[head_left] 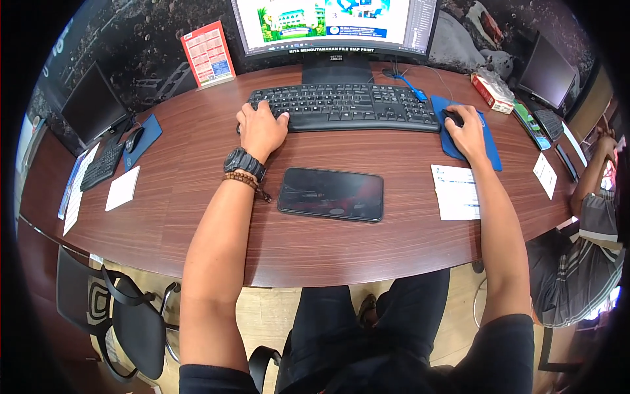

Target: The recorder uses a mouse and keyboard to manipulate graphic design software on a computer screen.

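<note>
My left hand (261, 128) rests on the left end of a black keyboard (348, 107), its fingers apart over the keys and the thumb by the front edge. A dark watch (244, 161) and a brown bead bracelet (241, 178) circle that wrist. At the keyboard's right end, my right hand (467, 132) is curled over a black computer mouse (451, 119), which it mostly covers. Under the mouse lies a blue mouse pad (489, 152). A black smartphone (331, 194), screen dark, lies flat between my forearms. Beyond the keyboard stands a lit monitor (394, 41) showing colourful designs.
A printed paper pad (457, 197) lies beside my right forearm. A red desk calendar (209, 56) stands behind, left. Dark monitors (94, 105) flank both sides. A red-and-white box (492, 94) sits back right. Another person (581, 262) is at the right edge; a black chair (134, 322) stands lower left.
</note>
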Motion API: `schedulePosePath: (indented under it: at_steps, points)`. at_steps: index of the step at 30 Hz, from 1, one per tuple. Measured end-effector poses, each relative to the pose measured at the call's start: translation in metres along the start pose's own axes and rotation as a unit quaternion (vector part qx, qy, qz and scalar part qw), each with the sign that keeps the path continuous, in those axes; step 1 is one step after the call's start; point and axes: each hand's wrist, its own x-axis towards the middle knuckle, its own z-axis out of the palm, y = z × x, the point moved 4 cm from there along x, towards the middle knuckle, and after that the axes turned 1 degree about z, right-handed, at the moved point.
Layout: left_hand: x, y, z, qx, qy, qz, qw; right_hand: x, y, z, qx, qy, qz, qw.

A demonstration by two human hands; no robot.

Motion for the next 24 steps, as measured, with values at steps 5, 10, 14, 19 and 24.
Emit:
schedulePosePath:
  at_steps: [5,10,14,19,24]
  points:
    - [0.0003,0.0018,0.0005,-0.001,-0.003,0.002,1.000,0.0003,0.0012,-0.0006,-0.011,-0.003,0.004,1.000]
    - [-0.0001,0.0036,-0.0003,-0.004,-0.006,-0.001,1.000,0.0002,0.0008,-0.0008,-0.008,-0.002,0.011,1.000]
    - [0.0000,0.0029,-0.0008,-0.001,-0.004,0.001,1.000,0.0000,-0.0004,-0.0010,-0.004,-0.004,0.016,1.000]
    - [-0.0008,0.0028,-0.0005,0.015,-0.005,0.000,1.000,-0.0002,-0.0007,-0.0011,-0.011,-0.005,0.017,1.000]
    - [-0.0045,0.0092,0.0027,0.000,0.013,0.053,0.998,0.0007,0.0026,0.0003,-0.007,-0.003,0.008,1.000]
